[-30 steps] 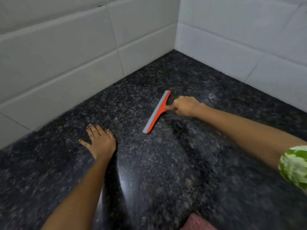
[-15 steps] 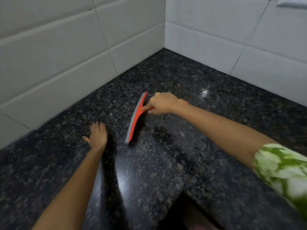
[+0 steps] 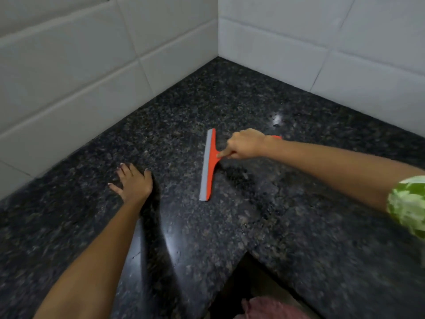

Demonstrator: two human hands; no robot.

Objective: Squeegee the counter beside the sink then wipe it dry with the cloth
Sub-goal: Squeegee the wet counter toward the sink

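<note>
Orange squeegee [image 3: 209, 164] held on the dark speckled desk [image 3: 299, 226] by the right hand [image 3: 244, 145].

The squeegee lies with its grey blade edge down on the stone, the blade running away from the person and the handle pointing toward the right hand, whose fingers are curled round the handle with the forefinger stretched along it toward the blade — the handle's orange end shows just past the wrist. The left hand [image 3: 134, 183] rests flat on the desk with fingers spread and straight, holding nothing, well apart from the blade on its far side from the right hand. Beyond both hands white tiled walls [image 3: 92, 72] meet in a corner. A green-and-white patterned sleeve [image 3: 408, 203] covers the right upper arm — below both arms, past the desk's notched edge, a pinkish cloth [image 3: 271, 308] shows, blurred.
</note>
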